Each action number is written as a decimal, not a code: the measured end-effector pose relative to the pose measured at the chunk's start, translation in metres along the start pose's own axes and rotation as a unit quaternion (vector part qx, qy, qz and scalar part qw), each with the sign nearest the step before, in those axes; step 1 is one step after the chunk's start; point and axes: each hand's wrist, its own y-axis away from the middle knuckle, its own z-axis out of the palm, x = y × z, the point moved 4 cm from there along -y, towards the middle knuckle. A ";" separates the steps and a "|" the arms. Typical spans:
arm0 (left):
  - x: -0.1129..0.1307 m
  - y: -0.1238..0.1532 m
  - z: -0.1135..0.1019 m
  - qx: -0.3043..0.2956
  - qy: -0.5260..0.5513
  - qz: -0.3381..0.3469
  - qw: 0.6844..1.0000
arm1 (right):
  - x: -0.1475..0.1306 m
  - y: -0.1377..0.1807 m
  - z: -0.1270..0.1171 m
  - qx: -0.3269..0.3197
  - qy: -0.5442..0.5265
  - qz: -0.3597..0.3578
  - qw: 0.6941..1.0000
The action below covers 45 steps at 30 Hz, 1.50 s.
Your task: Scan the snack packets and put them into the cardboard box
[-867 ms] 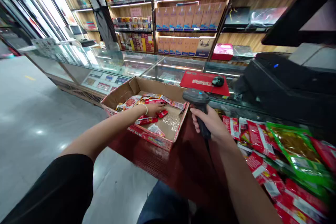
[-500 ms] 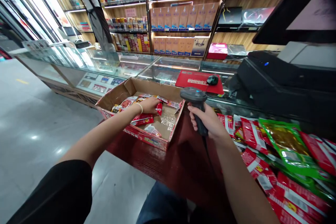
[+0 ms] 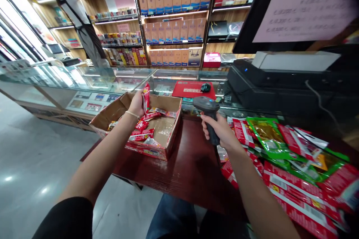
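Note:
A red snack packet (image 3: 146, 98) is held upright in my left hand (image 3: 137, 104), above the back part of an open cardboard box (image 3: 165, 153). Inside the box lie several more red packets (image 3: 143, 134) and a clear wrapper (image 3: 152, 142), with bare cardboard showing in the middle. My right hand (image 3: 217, 127) is wrapped around the handle of a black barcode scanner (image 3: 207, 104), whose head points left toward the box. A small blue light shows on top of the scanner. Its lower handle is in view below my fingers.
Right of my right forearm spreads a pile of red packets (image 3: 297, 190) and green packets (image 3: 269, 134). Behind stand a red mat (image 3: 182, 89) with a mouse (image 3: 205, 87), a black checkout machine (image 3: 260, 89) and a glass counter (image 3: 120, 76). A person in an apron (image 3: 89, 37) stands behind the counter.
My left hand has risen from among the packets in the box, lifting one red packet with it. The view has turned to the right. My right hand still grips the scanner.

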 end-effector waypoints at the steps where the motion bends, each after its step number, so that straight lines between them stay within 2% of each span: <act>1: -0.005 0.010 0.014 -0.019 0.017 -0.040 0.999 | 0.001 0.003 -0.007 0.008 -0.002 -0.002 1.000; 3: -0.019 0.029 0.044 -0.067 0.042 -0.097 0.992 | 0.003 0.009 -0.022 0.029 -0.006 -0.001 1.000; 5: -0.036 0.045 0.075 -0.113 0.074 -0.116 0.984 | 0.005 0.014 -0.038 0.050 -0.007 0.000 0.999; 9: -0.087 0.064 0.124 -0.134 0.118 -0.081 0.981 | 0.011 0.020 -0.072 0.096 -0.005 -0.010 0.995; 12: -0.135 0.069 0.142 -0.119 0.095 -0.014 0.988 | 0.016 0.024 -0.095 0.136 0.001 -0.020 0.991; 14: -0.166 0.067 0.142 -0.086 0.059 0.056 0.993 | 0.020 0.026 -0.109 0.162 0.008 -0.032 0.986; 17: -0.208 0.058 0.129 -0.039 0.042 0.107 0.993 | 0.027 0.029 -0.125 0.188 0.020 -0.042 0.981; 20: -0.238 0.046 0.111 -0.009 0.064 0.127 0.990 | 0.033 0.032 -0.133 0.205 0.027 -0.036 0.978; 23: -0.255 0.038 0.099 -0.021 0.099 0.110 0.989 | 0.036 0.035 -0.132 0.206 0.026 -0.018 0.978; 26: -0.262 0.033 0.094 -0.046 0.126 0.072 0.988 | 0.036 0.037 -0.127 0.184 0.045 0.009 0.982; 29: -0.265 0.031 0.093 -0.043 0.133 0.049 0.989 | 0.039 0.040 -0.123 0.154 0.097 0.046 0.982; 33: -0.268 0.029 0.092 -0.031 0.139 0.045 0.989 | 0.043 0.043 -0.120 0.125 0.136 0.060 0.981; 40: -0.271 0.025 0.089 -0.018 0.175 0.032 0.984 | 0.046 0.043 -0.119 0.124 0.144 0.062 0.980; 45: -0.266 0.027 0.092 -0.034 0.177 0.041 0.983 | 0.045 0.042 -0.119 0.133 0.124 0.051 0.982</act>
